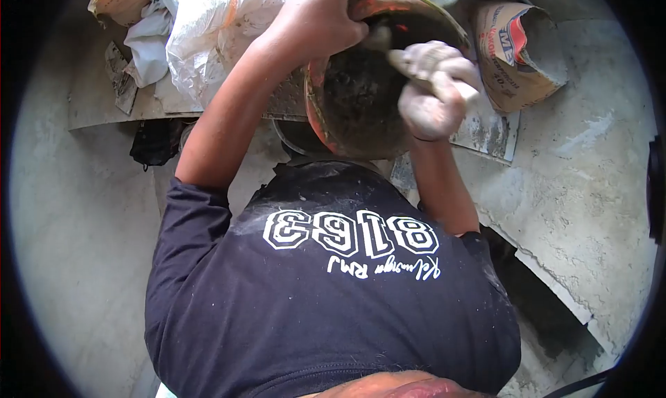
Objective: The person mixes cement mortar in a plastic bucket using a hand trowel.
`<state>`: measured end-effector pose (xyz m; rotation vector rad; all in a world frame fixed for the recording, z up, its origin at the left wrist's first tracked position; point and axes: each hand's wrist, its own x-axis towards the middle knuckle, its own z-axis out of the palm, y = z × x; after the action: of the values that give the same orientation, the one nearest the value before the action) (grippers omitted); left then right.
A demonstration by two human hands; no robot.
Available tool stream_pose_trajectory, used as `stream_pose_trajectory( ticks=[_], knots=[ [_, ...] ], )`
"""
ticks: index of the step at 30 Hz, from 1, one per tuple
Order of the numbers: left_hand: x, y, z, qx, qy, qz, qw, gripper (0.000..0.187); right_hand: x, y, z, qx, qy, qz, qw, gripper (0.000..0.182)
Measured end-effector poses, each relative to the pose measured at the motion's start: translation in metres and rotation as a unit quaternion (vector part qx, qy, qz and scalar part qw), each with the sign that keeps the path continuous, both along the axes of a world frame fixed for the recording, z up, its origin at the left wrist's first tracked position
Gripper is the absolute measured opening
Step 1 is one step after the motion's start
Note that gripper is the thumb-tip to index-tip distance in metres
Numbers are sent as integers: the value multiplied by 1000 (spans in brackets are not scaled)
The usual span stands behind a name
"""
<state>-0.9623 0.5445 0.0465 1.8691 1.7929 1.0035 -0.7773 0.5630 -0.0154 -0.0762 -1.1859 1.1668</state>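
Left hand (316,20) grips the rim of a mortar-caked orange plastic bucket (361,100), likely heavy, stiff; cement-dusted right hand (433,89) is clenched around a pale tool handle (409,65) inside.

The far rim of the bucket (361,114) is cut off by the top edge of the frame, and its near wall is hidden behind the dark shirt (326,287). The tool (406,62) gripped in the right hand (433,89) is covered by the cement-caked fingers, so that its kind cannot be told; the fingertips of the left hand (319,16) are lost past the top edge. The print on the torn cement bag (517,55) is only partly legible.
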Motion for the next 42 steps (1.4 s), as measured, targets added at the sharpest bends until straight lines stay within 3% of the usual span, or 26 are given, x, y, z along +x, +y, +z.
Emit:
stream_pose_trajectory(
  ticks=[3,6,12,13,14,15,16,17,21,23,26,28,30,34,36,38,40,42],
  knots=[
    [-3,7,3,-20,13,-6,1000,33,-2,8,-17,-29,7,42,999,10],
    [-6,17,0,28,57,-30,998,37,15,17,-33,-58,-19,54,997,11],
    [-3,25,12,-78,51,1,996,42,21,27,-49,-84,-40,5,996,5],
    [15,26,2,165,61,141,974,40,19,26,-54,-98,-27,13,995,3],
    [26,24,-13,396,66,267,876,39,19,28,-52,-68,-84,-19,994,5],
    [-25,-12,-36,204,121,145,961,62,18,29,-48,-40,-153,-26,987,6],
    [-16,-32,-45,234,59,191,952,73,17,30,-45,-11,-219,-33,975,7],
    [-10,-50,-71,231,-15,240,943,73,10,29,-47,-7,-226,-48,973,11],
    [17,-80,-100,125,-84,342,927,68,5,24,-48,30,-255,-35,966,17],
    [10,-70,-112,-139,-308,270,902,58,8,21,-49,29,-238,-40,970,17],
    [13,-60,-125,-38,-346,274,897,49,13,16,-51,26,-219,-51,974,19],
    [14,-58,-118,-73,-369,284,882,42,13,11,-50,40,-220,-51,973,22],
    [18,-57,-112,-1,-381,248,891,37,18,3,-48,52,-207,-53,976,23],
    [6,-48,-84,6,-384,168,908,24,28,-3,-51,49,-120,-42,991,20],
    [-6,-45,-79,-17,-338,105,935,21,27,3,-34,-22,-75,-10,997,15],
    [-13,-42,-82,-10,-323,93,942,21,23,8,-9,-11,-56,8,998,12],
    [-15,-38,-83,10,-278,69,958,21,13,6,9,96,26,48,994,10],
    [-15,-36,-81,5,-248,70,966,22,1,14,-9,88,-5,33,996,12]
  ],
)
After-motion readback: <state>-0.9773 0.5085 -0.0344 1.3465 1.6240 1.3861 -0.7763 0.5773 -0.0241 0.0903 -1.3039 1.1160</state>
